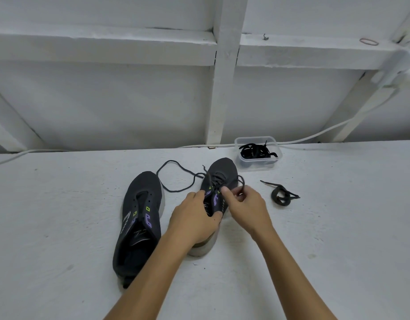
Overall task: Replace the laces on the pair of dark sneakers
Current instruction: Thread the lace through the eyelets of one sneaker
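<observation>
The dark sneakers sit on the white bench (pixel 61 227) in front of us: the left sneaker (pixel 139 218) lies bare of lace, its eyelets empty, while the right sneaker (pixel 219 185) carries a thin lace (pixel 176 179) threaded through its front eyelets, one long end looping loose over the bench toward the left. Our left hand (pixel 194 218) wraps the shoe's collar and tongue to steady it; our right hand (pixel 245 204) has its grip pinched on a short run of that lace near the upper eyelets. We judge the main risk to be a hasty pull: the trailing loop could snag on the toe or knot on itself. If our left hand slackens, the shoe may tip or slide toward the clear container (pixel 257 153) of dark laces just behind it. We could also confuse the coiled lace (pixel 282 197) lying to the right with the one in hand.
</observation>
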### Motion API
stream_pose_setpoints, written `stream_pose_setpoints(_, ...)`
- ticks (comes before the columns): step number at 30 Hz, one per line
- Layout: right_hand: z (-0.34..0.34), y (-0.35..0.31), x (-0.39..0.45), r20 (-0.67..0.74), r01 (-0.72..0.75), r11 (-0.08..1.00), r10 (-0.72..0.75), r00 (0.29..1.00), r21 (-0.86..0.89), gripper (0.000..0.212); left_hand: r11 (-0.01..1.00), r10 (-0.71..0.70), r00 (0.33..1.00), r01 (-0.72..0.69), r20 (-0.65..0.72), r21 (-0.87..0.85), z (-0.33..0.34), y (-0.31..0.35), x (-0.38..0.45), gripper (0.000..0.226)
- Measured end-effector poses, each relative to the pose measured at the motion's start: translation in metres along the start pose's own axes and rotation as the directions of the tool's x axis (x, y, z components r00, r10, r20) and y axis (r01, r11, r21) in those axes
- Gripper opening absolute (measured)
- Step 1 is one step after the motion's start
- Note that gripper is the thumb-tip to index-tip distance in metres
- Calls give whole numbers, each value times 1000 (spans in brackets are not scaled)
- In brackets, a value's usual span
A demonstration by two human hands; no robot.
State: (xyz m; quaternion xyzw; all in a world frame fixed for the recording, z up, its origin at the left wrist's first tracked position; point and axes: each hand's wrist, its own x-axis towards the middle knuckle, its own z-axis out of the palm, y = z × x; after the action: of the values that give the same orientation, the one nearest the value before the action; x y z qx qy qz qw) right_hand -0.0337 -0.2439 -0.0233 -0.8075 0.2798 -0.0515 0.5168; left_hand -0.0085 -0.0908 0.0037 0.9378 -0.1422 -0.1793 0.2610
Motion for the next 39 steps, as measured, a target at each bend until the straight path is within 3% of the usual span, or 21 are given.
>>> stream_pose_setpoints(2,6,-5,-4,104,40,997,-46,993,61,29,1000,2,1000,-2,-1,9,0,0,0,49)
stream_pose_setpoints(5,8,-9,0,113,126,990,-120,986,-56,23,1000,-4,1000,4,1,-2,0,0,1,49)
stream_pose_setpoints(7,4,-12,7,30,149,986,-147,989,-78,17,1000,-7,1000,7,7,-8,0,0,1,49)
stream_pose_setpoints(9,-6,-16,16,-136,133,991,-129,982,16,18,1000,-10,1000,10,15,-15,0,0,0,52)
stream_pose_setpoints(11,-18,-19,20,-172,91,986,-67,983,137,17,1000,-9,1000,9,17,-22,-1,0,-1,54)
stream_pose_setpoints(13,-22,-18,20,35,17,990,-22,999,141,17,1000,-8,1000,8,13,-15,-1,0,-1,51)
stream_pose_setpoints(15,-17,-13,13,284,-46,993,14,959,109,16,1000,-9,1000,9,8,-2,-1,0,0,48)
stream_pose_setpoints(17,-9,-9,6,336,-9,996,-23,941,93,17,1000,-10,1000,10,6,5,-2,1,0,47)
stream_pose_setpoints(21,0,-7,8,219,26,994,-49,975,108,13,1000,-16,1000,16,12,-3,-2,2,-1,49)
stream_pose_setpoints(26,-13,-15,23,-24,-47,924,60,998,380,16,1000,-29,999,29,25,-8,-2,2,-2,53)
stream_pose_setpoints(28,-24,-15,28,-52,-42,941,63,997,337,13,999,-38,999,38,32,-3,-1,2,-2,57)
stream_pose_setpoints(30,-30,-14,29,28,-65,972,60,998,224,8,998,-59,998,59,34,-19,0,4,-2,58)
stream_pose_setpoints(33,-29,-14,20,154,-64,996,54,987,66,28,994,-101,994,103,47,-41,1,7,-2,62)
stream_pose_setpoints(36,-25,-11,8,213,-57,998,48,976,35,55,981,-125,988,137,88,-140,-3,4,-2,56)
stream_pose_setpoints(39,-23,-10,-2,249,-44,999,41,968,9,51,959,-124,986,147,109,-242,-9,-3,1,43)
